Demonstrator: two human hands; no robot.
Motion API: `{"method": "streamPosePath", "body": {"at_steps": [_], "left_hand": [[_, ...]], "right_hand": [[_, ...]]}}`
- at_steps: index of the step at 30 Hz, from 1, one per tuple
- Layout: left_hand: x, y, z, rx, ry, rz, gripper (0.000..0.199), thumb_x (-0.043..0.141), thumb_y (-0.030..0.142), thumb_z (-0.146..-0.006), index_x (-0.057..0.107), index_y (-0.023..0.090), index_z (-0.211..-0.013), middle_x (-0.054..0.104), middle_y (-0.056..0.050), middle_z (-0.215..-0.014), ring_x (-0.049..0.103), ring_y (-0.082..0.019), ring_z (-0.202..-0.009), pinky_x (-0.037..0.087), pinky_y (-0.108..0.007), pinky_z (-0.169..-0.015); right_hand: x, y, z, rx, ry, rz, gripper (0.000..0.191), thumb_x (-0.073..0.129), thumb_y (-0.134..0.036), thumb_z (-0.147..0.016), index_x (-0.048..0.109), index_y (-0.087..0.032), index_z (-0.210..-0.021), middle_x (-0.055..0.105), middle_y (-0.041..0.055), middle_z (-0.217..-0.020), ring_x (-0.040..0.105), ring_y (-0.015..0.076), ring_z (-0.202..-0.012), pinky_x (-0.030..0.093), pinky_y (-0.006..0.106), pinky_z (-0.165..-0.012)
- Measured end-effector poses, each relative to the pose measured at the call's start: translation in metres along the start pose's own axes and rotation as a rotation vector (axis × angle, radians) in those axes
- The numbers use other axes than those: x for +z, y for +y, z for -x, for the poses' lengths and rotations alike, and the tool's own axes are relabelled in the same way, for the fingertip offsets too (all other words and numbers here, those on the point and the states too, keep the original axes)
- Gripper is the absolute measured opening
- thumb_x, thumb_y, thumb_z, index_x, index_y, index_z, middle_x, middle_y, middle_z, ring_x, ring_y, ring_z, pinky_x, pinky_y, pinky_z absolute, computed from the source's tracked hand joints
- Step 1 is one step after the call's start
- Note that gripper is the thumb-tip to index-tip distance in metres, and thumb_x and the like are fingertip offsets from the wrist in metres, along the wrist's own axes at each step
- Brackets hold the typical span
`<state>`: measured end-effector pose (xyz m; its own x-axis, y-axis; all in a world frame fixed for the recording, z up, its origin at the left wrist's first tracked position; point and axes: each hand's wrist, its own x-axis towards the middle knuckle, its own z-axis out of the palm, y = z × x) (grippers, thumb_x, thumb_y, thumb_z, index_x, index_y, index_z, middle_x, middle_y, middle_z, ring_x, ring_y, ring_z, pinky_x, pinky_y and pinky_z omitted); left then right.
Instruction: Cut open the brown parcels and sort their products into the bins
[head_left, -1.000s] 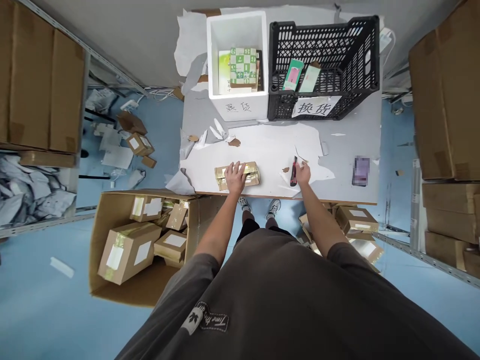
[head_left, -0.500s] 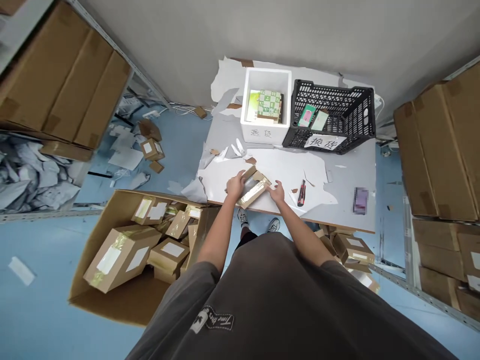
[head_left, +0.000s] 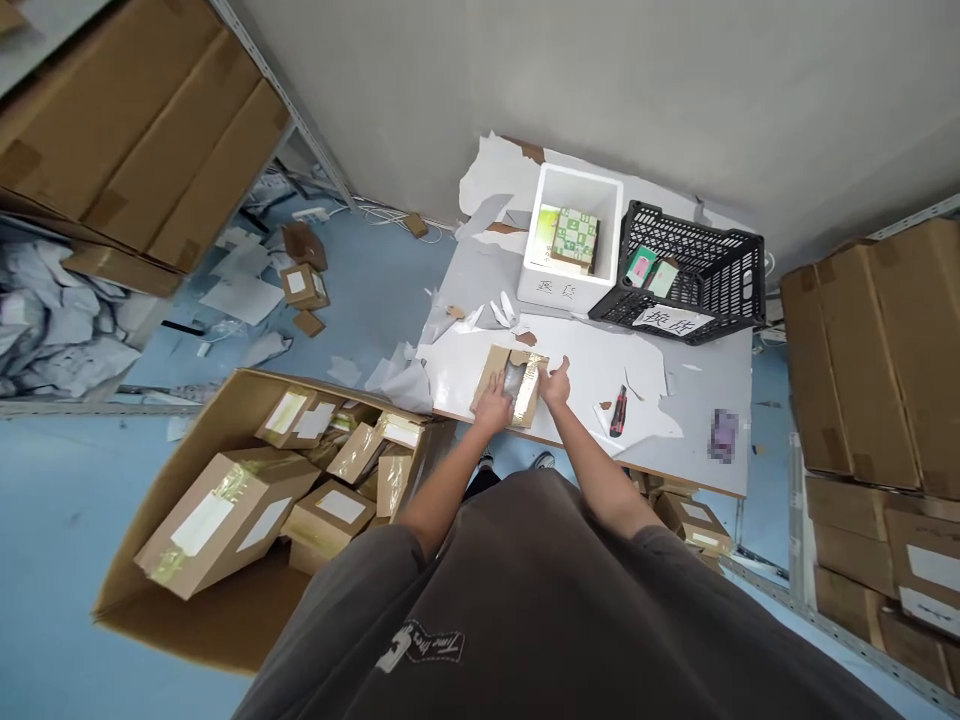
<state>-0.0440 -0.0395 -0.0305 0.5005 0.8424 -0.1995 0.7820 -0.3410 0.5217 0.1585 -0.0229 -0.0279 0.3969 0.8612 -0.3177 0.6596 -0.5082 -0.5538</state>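
A small cardboard box (head_left: 526, 412) with shiny tape lies at the table's front edge, its top flaps parted. Something greyish shows in the gap, too small to make out. My left hand (head_left: 493, 402) rests on the left flap and beside the gap, fingers stretched out. At the box's right side is my right hand (head_left: 555, 385), gripping that edge with one digit sticking up. A red and black box cutter (head_left: 618, 412) lies on the white paper to the right.
Behind stand a white foam box (head_left: 556, 285) and a black plastic crate (head_left: 694, 335), both holding small packages. A large carton (head_left: 172, 635) of taped parcels stands at left. Torn paper litters the table (head_left: 705, 385). Shelves with cartons (head_left: 847, 360) flank both sides.
The box was tilted in both hands and now lies flatter, turned more upright in view. My left hand has shifted from its left side onto the flap. The view has swung slightly.
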Motion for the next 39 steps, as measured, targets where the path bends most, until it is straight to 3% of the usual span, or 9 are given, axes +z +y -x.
{"method": "streamPosePath", "body": {"at_steps": [4, 7, 13, 18, 22, 27, 30, 34, 39], "left_hand": [[0.002, -0.008, 0.007, 0.025, -0.034, 0.063, 0.04, 0.059, 0.029, -0.101, 0.082, 0.009, -0.126, 0.033, -0.019, -0.184, 0.021, -0.041, -0.174, 0.025, -0.061, -0.141], [-0.006, -0.017, 0.006, 0.039, -0.053, 0.088, 0.033, 0.055, 0.031, -0.106, 0.082, 0.013, -0.113, 0.033, -0.016, -0.184, 0.026, -0.039, -0.173, 0.031, -0.06, -0.14], [-0.019, -0.03, 0.007, 0.078, -0.096, 0.179, 0.039, 0.059, 0.037, -0.108, 0.08, 0.019, -0.08, 0.036, -0.009, -0.184, 0.025, -0.039, -0.173, 0.037, -0.062, -0.136], [-0.027, -0.024, 0.01, 0.146, -0.255, 0.167, 0.025, 0.092, 0.047, -0.084, 0.092, 0.028, -0.101, 0.036, -0.003, -0.184, 0.012, -0.045, -0.175, 0.031, -0.065, -0.137], [-0.026, -0.009, 0.014, 0.217, -0.321, 0.065, 0.033, 0.102, 0.046, -0.071, 0.092, 0.032, -0.099, 0.043, -0.003, -0.181, 0.008, -0.046, -0.175, 0.016, -0.069, -0.14], [-0.011, 0.019, 0.031, 0.249, -0.269, -0.029, 0.025, 0.091, 0.037, -0.087, 0.091, 0.031, -0.111, 0.056, -0.009, -0.172, 0.014, -0.045, -0.175, 0.007, -0.076, -0.138], [-0.003, 0.028, 0.043, 0.23, -0.23, -0.036, 0.023, 0.079, 0.038, -0.099, 0.088, 0.032, -0.118, 0.065, -0.011, -0.162, 0.024, -0.044, -0.173, 0.008, -0.079, -0.137], [0.001, 0.028, 0.052, 0.178, -0.23, -0.065, 0.027, 0.068, 0.03, -0.106, 0.086, 0.031, -0.127, 0.083, -0.013, -0.124, 0.06, -0.039, -0.149, 0.007, -0.077, -0.137], [-0.002, 0.022, 0.053, 0.177, -0.2, -0.146, 0.032, 0.058, 0.018, -0.108, 0.087, 0.025, -0.121, 0.084, -0.013, -0.11, 0.075, -0.034, -0.118, 0.008, -0.075, -0.138]], "right_hand": [[0.02, -0.027, 0.029, 0.078, 0.028, 0.044, 0.11, 0.071, -0.053, -0.09, 0.015, -0.019, -0.179, 0.055, 0.026, -0.161, 0.065, 0.0419, -0.139, 0.058, 0.049, -0.105], [0.022, -0.032, 0.04, 0.054, 0.03, -0.009, 0.114, 0.073, -0.04, -0.083, 0.016, -0.021, -0.18, 0.046, 0.0252, -0.168, 0.062, 0.0409, -0.141, 0.056, 0.051, -0.11], [-0.01, 0.014, 0.039, 0.109, -0.06, -0.441, 0.102, 0.058, -0.039, -0.091, 0.011, -0.02, -0.18, 0.066, 0.0181, -0.146, 0.074, 0.0296, -0.115, 0.063, 0.044, -0.095], [-0.017, 0.049, 0.044, 0.134, -0.02, -0.436, 0.1, 0.065, -0.06, -0.09, 0.027, -0.022, -0.173, 0.071, 0.0097, -0.122, 0.076, 0.0272, -0.103, 0.064, 0.038, -0.082], [-0.019, 0.048, 0.049, 0.23, 0.088, -0.171, 0.074, 0.07, -0.059, -0.088, 0.054, -0.018, -0.147, 0.072, 0.0073, -0.105, 0.073, 0.0267, -0.089, 0.06, 0.036, -0.079], [-0.026, 0.023, 0.054, 0.033, 0.063, 0.232, 0.024, 0.055, -0.026, -0.1, 0.067, -0.023, -0.12, 0.076, 0.0102, -0.106, 0.071, 0.0278, -0.096, 0.053, 0.034, -0.086], [-0.023, 0.003, 0.052, -0.11, -0.027, 0.273, 0.032, 0.05, -0.017, -0.097, 0.069, -0.025, -0.122, 0.076, 0.0103, -0.111, 0.07, 0.0287, -0.101, 0.052, 0.035, -0.091], [-0.014, -0.016, 0.047, -0.203, -0.121, 0.122, 0.046, 0.06, -0.024, -0.093, 0.067, -0.02, -0.139, 0.072, 0.0148, -0.131, 0.069, 0.0307, -0.116, 0.055, 0.042, -0.105], [-0.006, -0.017, 0.047, -0.281, -0.259, 0.133, 0.085, 0.076, -0.03, -0.091, 0.047, -0.021, -0.171, 0.039, 0.0213, -0.173, 0.042, 0.0402, -0.16, 0.042, 0.054, -0.128]]}}
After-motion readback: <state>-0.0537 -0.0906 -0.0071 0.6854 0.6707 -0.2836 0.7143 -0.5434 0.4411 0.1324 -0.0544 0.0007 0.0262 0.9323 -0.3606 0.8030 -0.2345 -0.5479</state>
